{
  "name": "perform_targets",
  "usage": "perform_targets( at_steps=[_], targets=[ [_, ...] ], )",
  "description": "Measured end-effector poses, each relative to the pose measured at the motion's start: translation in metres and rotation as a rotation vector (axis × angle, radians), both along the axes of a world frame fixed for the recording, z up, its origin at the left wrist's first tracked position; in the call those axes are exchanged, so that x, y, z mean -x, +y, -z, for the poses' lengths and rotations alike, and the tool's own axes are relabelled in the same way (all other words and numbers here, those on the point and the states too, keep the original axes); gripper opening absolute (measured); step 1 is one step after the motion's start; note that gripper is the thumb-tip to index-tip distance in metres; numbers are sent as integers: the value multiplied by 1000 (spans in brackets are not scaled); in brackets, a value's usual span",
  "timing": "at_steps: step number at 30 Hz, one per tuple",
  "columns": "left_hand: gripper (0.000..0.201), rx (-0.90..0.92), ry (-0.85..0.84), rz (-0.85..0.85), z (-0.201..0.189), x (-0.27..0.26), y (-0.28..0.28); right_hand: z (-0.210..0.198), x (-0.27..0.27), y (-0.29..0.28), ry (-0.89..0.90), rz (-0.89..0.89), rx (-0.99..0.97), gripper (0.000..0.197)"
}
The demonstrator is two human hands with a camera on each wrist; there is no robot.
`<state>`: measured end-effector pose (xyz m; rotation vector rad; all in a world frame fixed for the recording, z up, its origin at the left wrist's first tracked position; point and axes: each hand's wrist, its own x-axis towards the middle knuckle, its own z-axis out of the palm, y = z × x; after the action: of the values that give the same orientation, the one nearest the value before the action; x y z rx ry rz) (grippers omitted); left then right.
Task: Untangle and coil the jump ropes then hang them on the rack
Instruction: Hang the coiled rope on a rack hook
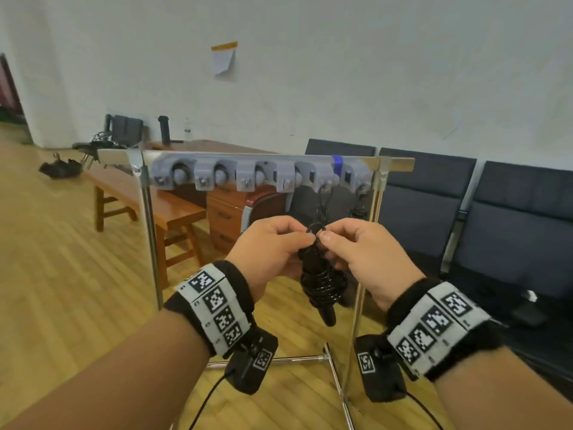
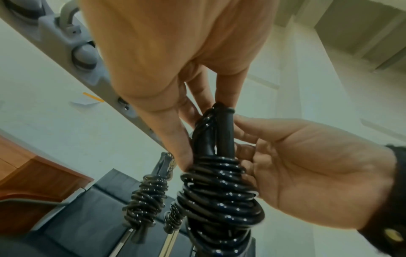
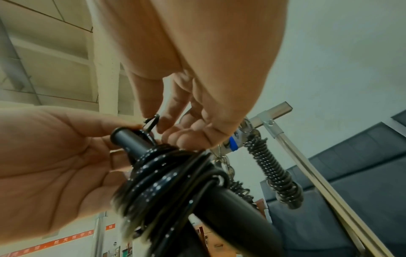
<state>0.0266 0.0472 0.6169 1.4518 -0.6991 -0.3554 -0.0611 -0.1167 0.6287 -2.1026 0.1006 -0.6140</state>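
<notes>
Roughly by size, from the biggest thing down
Floor: pale wooden plank floor under everything
Seats: row of dark blue padded seats against the white wall, behind the rack
Bench: brown wooden bench beyond the rack's left post
Rack: silver metal-tube rack with a grey plastic holder strip along its top bar and a band of blue tape near the right end
Hung ropes: two black coiled jump ropes hanging from hooks at the right end of the strip, side by side
Held rope: black glossy jump rope bundle, cord wound round its two handles, held upright in front of the rack below the strip, between both hands
Left hand: left hand with fingers curled, pinching the top of the bundle
Right hand: right hand with thumb and fingertips closed on the small cord loop at the top
</notes>
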Motion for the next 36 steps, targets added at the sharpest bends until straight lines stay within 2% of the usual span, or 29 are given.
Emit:
perform_targets(
  at_steps=[3, 6, 9, 17, 20, 22, 26, 30, 33, 36],
  targets=[
    [16, 24, -17, -37, -8, -5, 4, -4, -12, 9, -20, 67, 11, 17],
    [10, 91, 15, -95, -15, -16, 3, -11, -28, 14, -39, 133, 114, 18],
    [8, 145, 82, -170, -19, -30, -1, -20, -49, 17, -50, 178, 189, 19],
    [8, 233, 251, -337, -31, -69, -21, -39, -104, 21, -60, 210, 189, 33],
    [8, 188, 233, -361, -31, -83, -26, -40, -119, 19, -49, 218, 167, 36],
    [15, 164, 250, -362, -26, -91, -28, -37, -125, 16, -16, 216, 161, 37],
    [9, 93, 259, -340, -13, -103, -31, -25, -131, 10, 44, 196, 147, 36],
    [17, 40, 133, -305, -5, -109, -30, -22, -132, 9, 23, 176, 163, 21],
    [35, -35, 27, -376, 2, -106, -22, -17, -119, 8, 37, 123, 155, 16],
    [44, -139, 25, -447, 16, -98, -10, -4, -95, 1, 100, 101, 157, 12]
  ],
)
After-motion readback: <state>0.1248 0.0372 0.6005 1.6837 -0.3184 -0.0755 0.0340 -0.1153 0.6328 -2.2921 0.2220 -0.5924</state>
